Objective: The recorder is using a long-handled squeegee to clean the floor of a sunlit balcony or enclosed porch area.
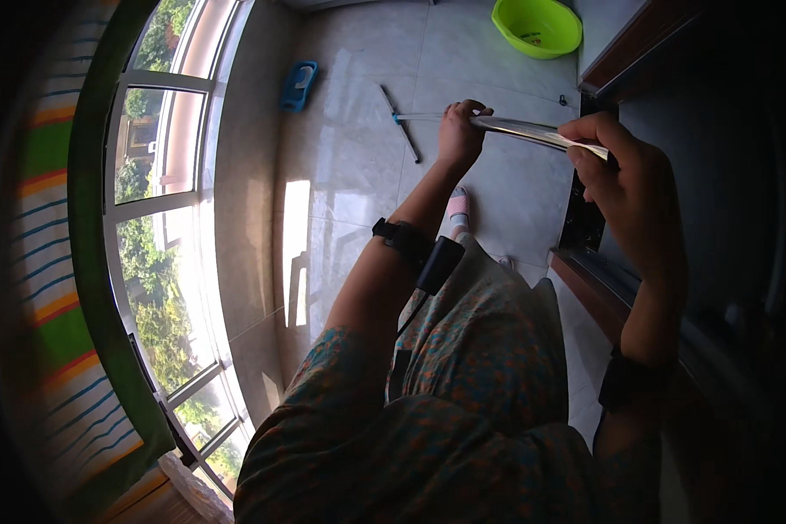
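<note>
My left hand (pixel 459 133) is closed around a shiny metal pole (pixel 533 132) that slopes down to a squeegee-like mop head (pixel 402 125) lying on the pale tiled floor. The upper end of the same pole sits in my right hand (pixel 620 175), held closer to the camera. A black band with a small black device (pixel 419 249) is strapped on my left wrist, and another dark band (pixel 629 380) is on my right wrist. A patterned dress covers my body below, and one foot in a pink slipper (pixel 458 210) shows on the floor.
A lime-green plastic basin (pixel 538 26) stands on the floor at the far end. A blue scoop-shaped object (pixel 299 85) lies by the wall under the tall window (pixel 162 192). Striped and green fabric (pixel 79 288) hangs at the left. Dark furniture (pixel 672 131) lines the right.
</note>
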Demonstrator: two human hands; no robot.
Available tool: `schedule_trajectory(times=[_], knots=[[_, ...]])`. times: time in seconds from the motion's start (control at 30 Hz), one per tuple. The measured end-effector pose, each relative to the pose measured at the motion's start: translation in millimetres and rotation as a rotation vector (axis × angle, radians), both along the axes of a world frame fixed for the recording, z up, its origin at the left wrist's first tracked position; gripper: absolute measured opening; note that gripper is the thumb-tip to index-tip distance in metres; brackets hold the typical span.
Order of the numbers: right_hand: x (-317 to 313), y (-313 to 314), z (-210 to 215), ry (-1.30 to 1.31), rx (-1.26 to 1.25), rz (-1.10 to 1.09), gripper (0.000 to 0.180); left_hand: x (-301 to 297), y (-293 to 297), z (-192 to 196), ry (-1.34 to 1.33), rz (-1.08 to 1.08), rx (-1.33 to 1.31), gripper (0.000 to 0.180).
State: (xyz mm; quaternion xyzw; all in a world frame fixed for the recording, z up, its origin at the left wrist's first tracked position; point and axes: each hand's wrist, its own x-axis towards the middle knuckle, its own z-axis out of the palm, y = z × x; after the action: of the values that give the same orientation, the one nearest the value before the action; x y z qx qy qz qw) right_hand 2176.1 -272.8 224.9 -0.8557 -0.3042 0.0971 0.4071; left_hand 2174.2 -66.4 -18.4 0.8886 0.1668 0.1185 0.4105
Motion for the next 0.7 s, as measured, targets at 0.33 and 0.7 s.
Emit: schedule_trajectory(times=[0.33, 0.7], knots=[[99, 62, -70, 0.376, 0.155, 0.112, 0.016, 5, 103, -16, 0.243, 0.053, 0.270, 0.018], [50, 254, -207, 0.486, 0.084, 0.396, 0.025, -112, 297, -115, 0.908, 0.202, 0.287, 0.037]])
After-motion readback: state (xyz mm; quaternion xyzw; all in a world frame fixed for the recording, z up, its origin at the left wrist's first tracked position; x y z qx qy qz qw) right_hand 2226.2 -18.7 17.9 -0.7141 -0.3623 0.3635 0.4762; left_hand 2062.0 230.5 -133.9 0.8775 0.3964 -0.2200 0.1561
